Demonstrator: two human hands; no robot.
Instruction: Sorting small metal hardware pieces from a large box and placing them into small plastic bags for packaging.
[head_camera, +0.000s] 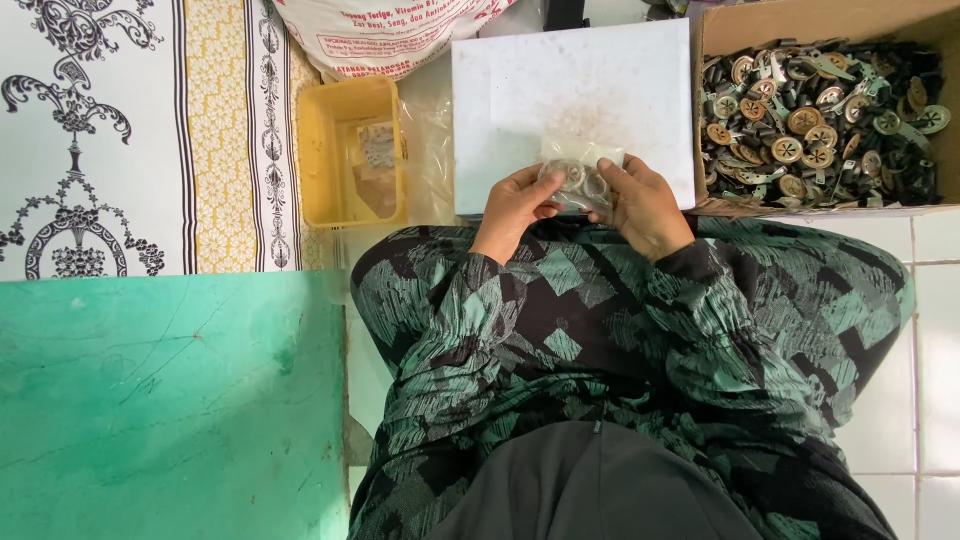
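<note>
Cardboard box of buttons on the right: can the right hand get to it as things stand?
Probably yes: the cardboard box is open-topped beside the right hand, nothing between, though that hand and the left hand hold a small clear bag.

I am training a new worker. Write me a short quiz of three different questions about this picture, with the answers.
1. True or false: both hands hold the small clear bag.
2. On which side of the white board does the cardboard box of buttons stand: the person's left or right?
3. Choose one. The yellow tray lies: A) inside the box; B) left of the board; C) on the green sheet.

Key
1. True: the left hand and the right hand grip it from either side, over the board's near edge.
2. Right.
3. B.
</note>
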